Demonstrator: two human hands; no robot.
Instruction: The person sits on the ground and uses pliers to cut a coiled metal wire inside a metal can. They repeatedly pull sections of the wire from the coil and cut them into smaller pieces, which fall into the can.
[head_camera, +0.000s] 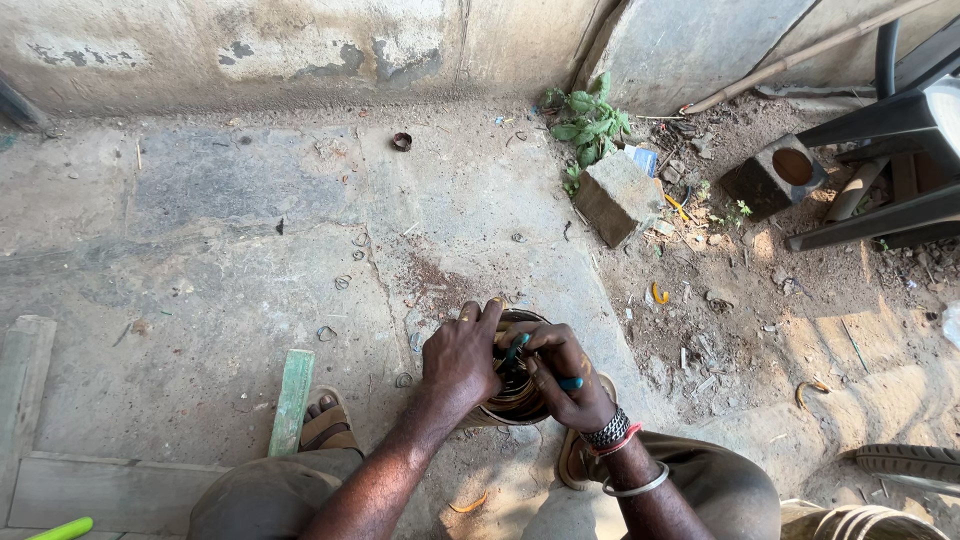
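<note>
Copper-wound round stator (517, 398), opening upward

Light: bright daylight from the right, sunlit dirt patch (800, 330) glaring.
Shadow: concrete floor (230, 250) evenly shaded.
Focus: sharp centre.
Edges: wide-angle bending.

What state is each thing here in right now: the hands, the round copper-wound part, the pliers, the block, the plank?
Left hand: clasped over the rim of the round wound part.
Right hand: closed on the green-handled pliers.
Round wound part: upright on the ground between the feet, open top up.
Green-handled pliers: tips down inside the part.
Concrete block: lying tilted by the wall.
Green plank: flat on the ground.
</note>
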